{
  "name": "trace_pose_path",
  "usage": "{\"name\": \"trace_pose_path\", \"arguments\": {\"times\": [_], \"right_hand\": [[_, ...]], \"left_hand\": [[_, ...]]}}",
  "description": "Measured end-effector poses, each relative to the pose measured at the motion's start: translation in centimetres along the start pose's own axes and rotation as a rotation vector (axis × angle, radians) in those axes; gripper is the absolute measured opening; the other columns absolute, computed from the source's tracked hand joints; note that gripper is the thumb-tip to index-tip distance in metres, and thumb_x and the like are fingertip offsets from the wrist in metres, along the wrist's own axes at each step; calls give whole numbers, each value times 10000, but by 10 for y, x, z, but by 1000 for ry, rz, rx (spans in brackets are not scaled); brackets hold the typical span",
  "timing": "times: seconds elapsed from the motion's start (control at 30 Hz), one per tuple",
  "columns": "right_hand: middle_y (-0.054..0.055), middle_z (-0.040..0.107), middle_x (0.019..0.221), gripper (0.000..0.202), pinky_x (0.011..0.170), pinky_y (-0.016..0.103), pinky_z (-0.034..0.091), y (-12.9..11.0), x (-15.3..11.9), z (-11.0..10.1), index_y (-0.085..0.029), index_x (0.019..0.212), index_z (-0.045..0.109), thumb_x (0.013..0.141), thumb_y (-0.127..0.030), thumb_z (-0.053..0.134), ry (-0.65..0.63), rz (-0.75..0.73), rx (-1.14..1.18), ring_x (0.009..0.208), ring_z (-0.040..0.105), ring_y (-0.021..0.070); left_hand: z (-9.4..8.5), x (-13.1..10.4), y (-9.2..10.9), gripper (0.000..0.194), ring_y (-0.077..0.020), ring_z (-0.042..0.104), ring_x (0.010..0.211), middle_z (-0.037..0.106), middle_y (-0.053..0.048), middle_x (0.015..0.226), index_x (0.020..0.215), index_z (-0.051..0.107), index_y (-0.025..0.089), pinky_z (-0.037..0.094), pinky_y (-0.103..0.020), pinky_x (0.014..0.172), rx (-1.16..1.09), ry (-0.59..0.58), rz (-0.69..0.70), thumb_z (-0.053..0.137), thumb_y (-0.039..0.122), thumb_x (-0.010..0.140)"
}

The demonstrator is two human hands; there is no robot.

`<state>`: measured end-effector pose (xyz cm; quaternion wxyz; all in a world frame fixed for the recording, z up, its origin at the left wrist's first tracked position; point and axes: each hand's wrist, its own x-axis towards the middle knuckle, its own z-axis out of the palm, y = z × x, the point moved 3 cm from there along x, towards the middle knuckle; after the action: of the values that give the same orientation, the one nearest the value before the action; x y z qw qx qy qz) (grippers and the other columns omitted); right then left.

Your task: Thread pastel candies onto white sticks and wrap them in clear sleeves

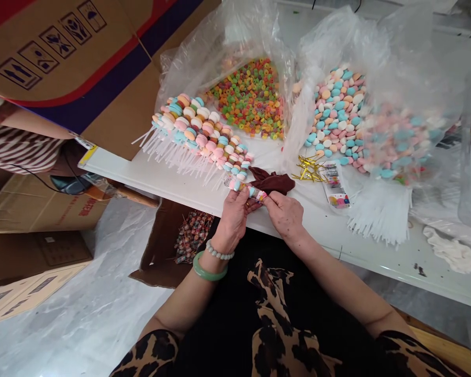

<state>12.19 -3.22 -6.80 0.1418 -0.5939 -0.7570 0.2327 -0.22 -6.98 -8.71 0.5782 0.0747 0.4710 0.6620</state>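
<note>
Near the table's front edge, my left hand (234,212) is closed on a candy skewer (252,191) in a clear printed wrapper. My right hand (284,212) pinches the wrapper's right end. Behind them lies a dark red cloth (272,181). To the left is a pile of candy skewers (204,131) with white sticks pointing toward me. Gold twist ties (309,168) and a stack of printed wrappers (335,186) lie to the right, beside a bundle of white sticks (380,212).
Open plastic bags hold ring candies (255,94) and pastel candies (339,112) at the back. A large carton (113,68) stands at the left; a lower box holds wrapped skewers (192,235). Crumpled white cloth (451,250) lies right. Another person's striped sleeve (19,139) shows far left.
</note>
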Motion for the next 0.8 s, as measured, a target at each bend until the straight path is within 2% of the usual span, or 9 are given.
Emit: {"name": "trace_pose_path", "arguments": {"times": [0.1, 0.17, 0.27, 0.33, 0.43, 0.5, 0.57, 0.67, 0.8], "right_hand": [[52, 650, 662, 358, 567, 296, 171, -8, -2, -1, -195, 735, 646, 936, -437, 474, 83, -48, -77, 603, 504, 146], [47, 651, 680, 333, 571, 287, 199, -8, -1, -1, -199, 756, 638, 930, -436, 483, 51, -70, -7, 620, 524, 149], [4, 626, 681, 278, 591, 259, 286, -1, 1, -1, -218, 770, 618, 916, -405, 475, -104, -91, 293, 630, 530, 141], [-25, 574, 619, 248, 578, 248, 325, 4, 1, 2, -217, 750, 608, 886, -383, 484, -243, -76, 516, 572, 495, 123], [-60, 482, 502, 208, 476, 238, 289, 6, -4, 8, -209, 725, 606, 799, -397, 554, -429, 71, 806, 448, 383, 99], [-68, 467, 467, 203, 428, 232, 242, 3, -8, 13, -203, 720, 606, 752, -402, 587, -482, 169, 950, 407, 328, 87], [-66, 468, 458, 203, 412, 229, 224, -1, -9, 16, -200, 682, 592, 739, -396, 595, -441, 195, 1003, 396, 309, 79], [-60, 462, 457, 228, 411, 232, 241, -4, -6, 18, -206, 610, 554, 751, -384, 585, -289, 164, 952, 401, 322, 78], [-67, 461, 460, 195, 407, 234, 258, 1, -1, 18, -214, 676, 582, 758, -391, 578, -203, 178, 990, 401, 333, 83]], "left_hand": [[7, -1, -5, 289, -109, 636, 763, 676, -7, 892, 923, 619, 186, 513, -245, 735, -22, -34, 15, 765, 360, 743], [8, 0, -5, 269, -115, 640, 800, 684, -18, 917, 923, 623, 184, 511, -247, 764, -55, -66, -3, 754, 354, 760], [1, 5, 0, 284, -162, 674, 847, 695, -42, 900, 925, 626, 174, 531, -311, 818, -83, -81, -64, 724, 402, 790], [-5, 9, 8, 298, -193, 695, 873, 700, -45, 888, 939, 621, 173, 539, -354, 851, -85, -68, -58, 717, 416, 797], [-10, 11, 15, 321, -213, 710, 901, 710, -58, 905, 967, 618, 169, 540, -372, 876, -80, -76, -34, 712, 428, 802], [-8, 9, 13, 352, -223, 713, 915, 716, -76, 929, 987, 624, 164, 539, -370, 875, -67, -99, -51, 713, 447, 798], [-4, 6, 6, 368, -224, 712, 923, 717, -85, 949, 1002, 629, 161, 536, -359, 868, -53, -119, -63, 736, 435, 779], [3, 1, -6, 346, -187, 698, 881, 713, -67, 923, 961, 640, 159, 531, -314, 832, -44, -136, -30, 775, 392, 744], [6, -4, -16, 347, -128, 645, 706, 684, -15, 795, 911, 647, 164, 528, -288, 753, 32, -157, -25, 787, 412, 713]]}}
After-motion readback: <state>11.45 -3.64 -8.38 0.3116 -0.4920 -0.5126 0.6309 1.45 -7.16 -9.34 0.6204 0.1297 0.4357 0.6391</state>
